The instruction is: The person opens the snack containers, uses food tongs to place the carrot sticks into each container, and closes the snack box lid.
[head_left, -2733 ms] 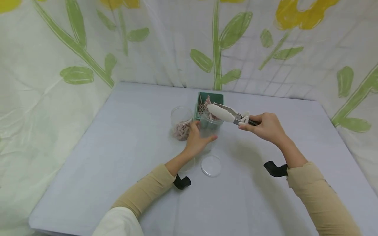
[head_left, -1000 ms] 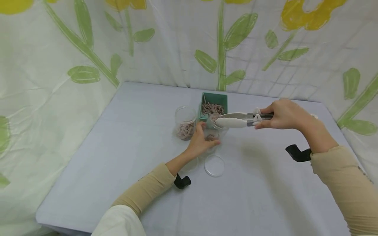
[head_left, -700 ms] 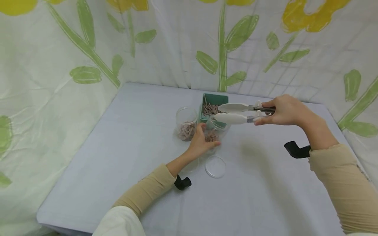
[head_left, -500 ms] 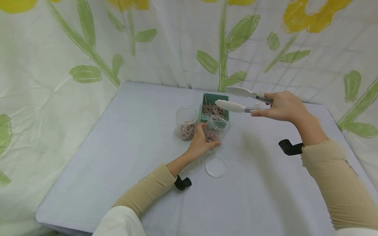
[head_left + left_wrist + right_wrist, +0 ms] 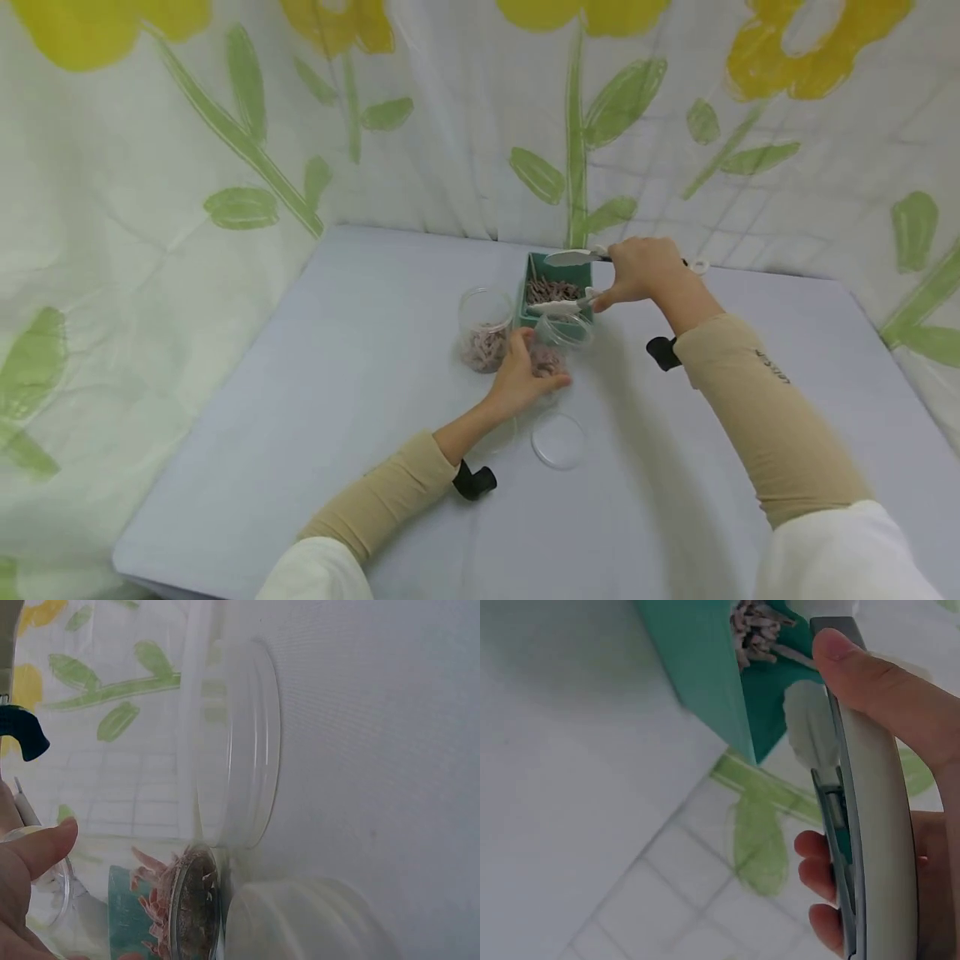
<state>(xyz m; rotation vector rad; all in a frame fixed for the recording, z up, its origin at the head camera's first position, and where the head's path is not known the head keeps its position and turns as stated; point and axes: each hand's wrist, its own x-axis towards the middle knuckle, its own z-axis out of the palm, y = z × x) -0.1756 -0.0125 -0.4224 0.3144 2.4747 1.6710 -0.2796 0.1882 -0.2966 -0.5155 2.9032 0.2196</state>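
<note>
My left hand (image 5: pixel 516 383) grips a clear plastic jar (image 5: pixel 551 360) holding some brownish-pink strips, its mouth tilted toward the green box. In my right hand (image 5: pixel 642 268) are white-tipped tongs (image 5: pixel 557 307), their arms spread over the green box (image 5: pixel 523 315), which has a heap of the same strips (image 5: pixel 551 291). Nothing shows between the tong tips. A second open clear jar (image 5: pixel 486 343), part filled with strips, stands just left of the held one. The right wrist view shows fingers wrapped round the tong handle (image 5: pixel 881 825) beside the box (image 5: pixel 705 675).
Two clear round lids lie on the table near my left wrist, one (image 5: pixel 558 442) to its right and one (image 5: pixel 497 435) partly behind the wrist. A flower-printed curtain (image 5: pixel 450 125) hangs along the table's back edge.
The tongs have moved from the held jar's mouth up and left over the green box, and their arms have spread. Strips have dropped into the held jar. My left hand keeps its grip.
</note>
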